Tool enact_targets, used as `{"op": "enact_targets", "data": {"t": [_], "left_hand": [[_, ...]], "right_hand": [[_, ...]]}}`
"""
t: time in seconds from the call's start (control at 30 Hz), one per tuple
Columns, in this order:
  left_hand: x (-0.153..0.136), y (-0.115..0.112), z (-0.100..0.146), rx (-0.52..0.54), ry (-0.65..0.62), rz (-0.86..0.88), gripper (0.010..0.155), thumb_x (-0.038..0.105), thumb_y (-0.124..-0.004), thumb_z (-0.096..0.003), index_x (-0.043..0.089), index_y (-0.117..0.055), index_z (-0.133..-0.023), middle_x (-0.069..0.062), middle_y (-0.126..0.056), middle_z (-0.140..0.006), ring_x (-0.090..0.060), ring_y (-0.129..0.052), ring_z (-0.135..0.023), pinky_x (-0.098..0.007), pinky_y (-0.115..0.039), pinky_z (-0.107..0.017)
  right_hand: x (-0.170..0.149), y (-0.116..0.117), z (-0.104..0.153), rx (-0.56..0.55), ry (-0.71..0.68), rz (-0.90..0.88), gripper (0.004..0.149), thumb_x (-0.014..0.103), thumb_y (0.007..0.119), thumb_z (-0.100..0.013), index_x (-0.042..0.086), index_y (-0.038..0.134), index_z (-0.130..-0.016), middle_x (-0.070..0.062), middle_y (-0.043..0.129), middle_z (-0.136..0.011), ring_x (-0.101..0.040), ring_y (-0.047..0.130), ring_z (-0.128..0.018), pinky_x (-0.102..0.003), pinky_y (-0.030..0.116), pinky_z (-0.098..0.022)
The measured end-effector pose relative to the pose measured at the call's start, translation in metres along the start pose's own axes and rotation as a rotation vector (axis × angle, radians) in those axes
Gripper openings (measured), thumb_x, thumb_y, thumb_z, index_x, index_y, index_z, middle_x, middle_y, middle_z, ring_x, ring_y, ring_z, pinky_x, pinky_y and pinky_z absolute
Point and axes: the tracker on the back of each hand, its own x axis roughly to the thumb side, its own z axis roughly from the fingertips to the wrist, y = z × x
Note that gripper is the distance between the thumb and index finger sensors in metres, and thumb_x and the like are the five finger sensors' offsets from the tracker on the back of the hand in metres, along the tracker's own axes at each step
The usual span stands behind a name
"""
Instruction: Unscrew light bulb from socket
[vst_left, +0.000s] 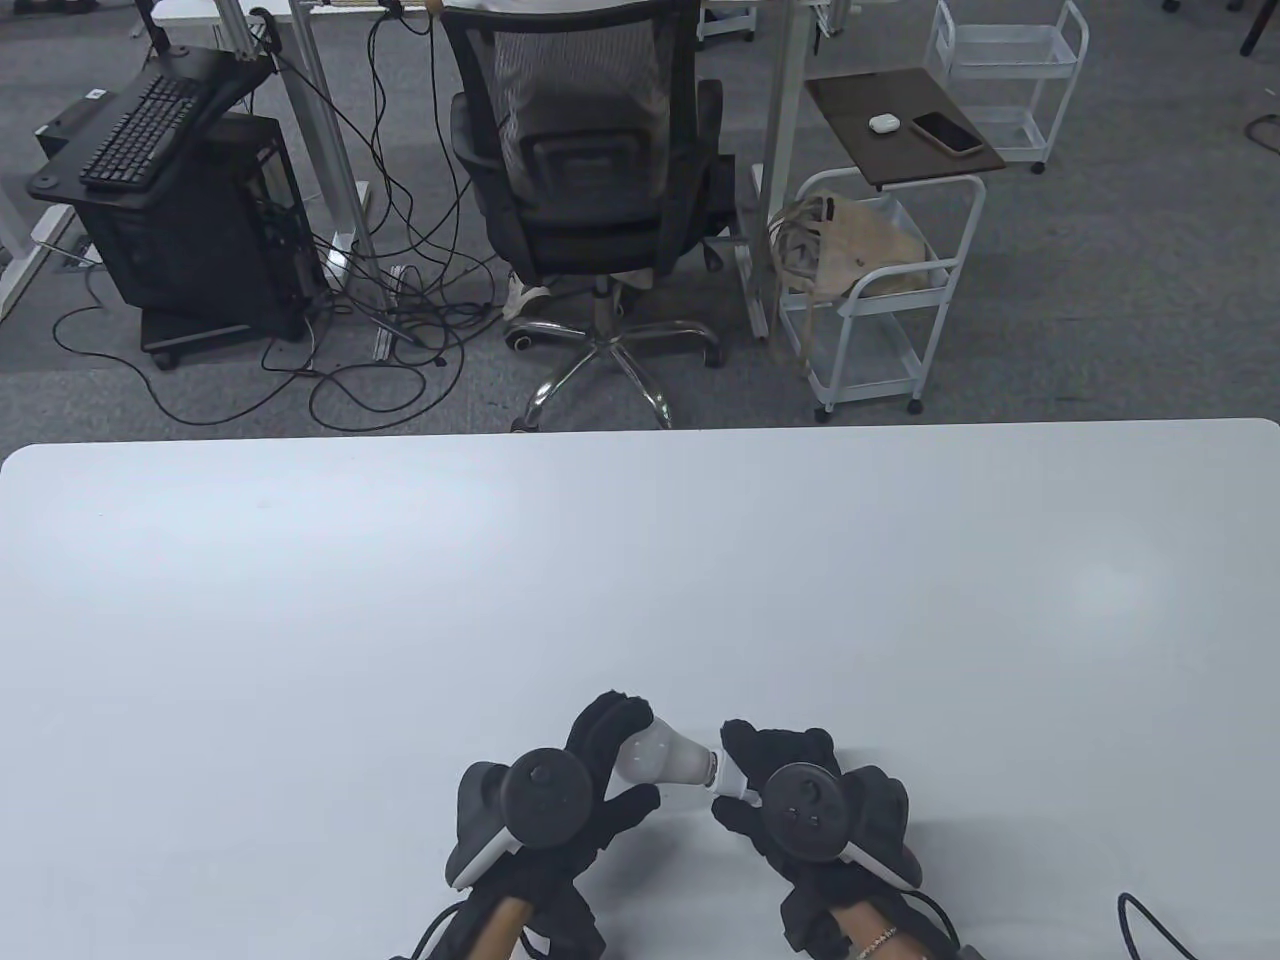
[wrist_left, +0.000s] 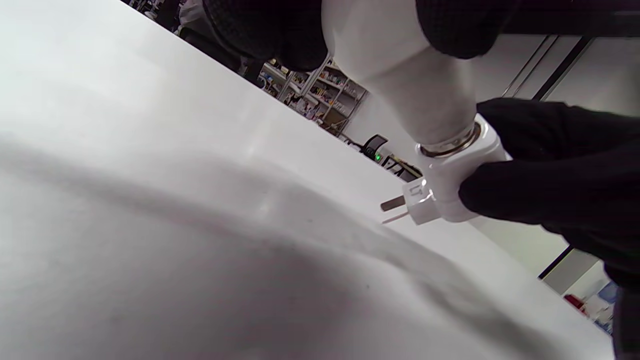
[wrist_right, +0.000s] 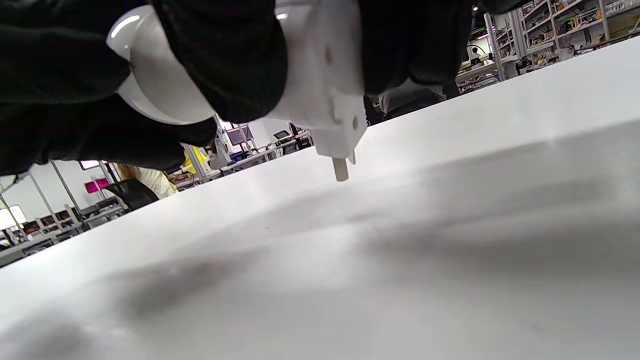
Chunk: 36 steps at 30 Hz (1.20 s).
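Fingers of the left hand (vst_left: 590, 770) are wrapped around the white LED bulb (vst_left: 660, 755), while the plug-in socket adapter (vst_left: 733, 778) is pinched by the right hand (vst_left: 800, 800). Bulb and socket are held joined, lying sideways above the table (vst_left: 300, 600) near its front edge.

The light bulb (wrist_left: 395, 75) has a smooth, matt white shell with a faint sheen; a bright metal ring shows at its neck. The socket (wrist_left: 457, 175) is smooth white plastic with bare metal prongs. Both gloves are black knitted cloth, finely textured. The table (vst_left: 400, 600) is smooth, matt white, softly reflective.
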Motion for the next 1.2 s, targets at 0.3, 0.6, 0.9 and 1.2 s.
{"op": "enact_targets", "data": {"t": [0.3,0.6,0.9,1.2], "left_hand": [[0.002,0.006,0.000,0.032,-0.016,0.008,0.077,0.051,-0.077,-0.0581,0.028,-0.033,-0.118,-0.028,-0.056,-0.117,-0.033,-0.082,-0.095,-0.041,-0.078,-0.074],[0.016,0.002,0.002,0.064,0.038,-0.140,0.078,0.054,-0.074,-0.0583,0.015,-0.041,-0.117,-0.033,-0.068,-0.106,-0.031,-0.094,-0.081,-0.037,-0.086,-0.061],[0.005,-0.008,-0.004,-0.125,-0.027,0.108,0.083,0.052,-0.076,-0.0588,0.042,-0.016,-0.114,-0.015,-0.027,-0.129,-0.034,-0.060,-0.114,-0.048,-0.063,-0.084],[0.003,0.000,-0.003,0.012,-0.053,0.048,0.071,0.052,-0.082,-0.0526,0.041,-0.039,-0.109,-0.013,-0.065,-0.115,-0.025,-0.086,-0.094,-0.033,-0.083,-0.072]], "right_hand": [[0.007,0.000,0.004,-0.061,-0.052,0.047,0.067,0.038,0.088,-0.050,0.006,0.065,-0.105,-0.023,0.082,-0.090,-0.044,0.080,-0.086,-0.061,0.056,-0.069],[0.010,0.009,0.007,-0.045,-0.080,0.142,0.067,0.040,0.087,-0.049,0.007,0.066,-0.104,-0.023,0.085,-0.088,-0.043,0.083,-0.083,-0.060,0.061,-0.067],[0.001,-0.005,0.000,0.028,-0.100,0.060,0.067,0.038,0.088,-0.049,0.011,0.064,-0.106,-0.020,0.080,-0.094,-0.042,0.078,-0.089,-0.059,0.054,-0.072],[0.009,-0.002,0.004,-0.027,-0.154,0.067,0.068,0.041,0.088,-0.048,0.009,0.067,-0.105,-0.019,0.085,-0.090,-0.040,0.083,-0.085,-0.057,0.060,-0.069]]}}
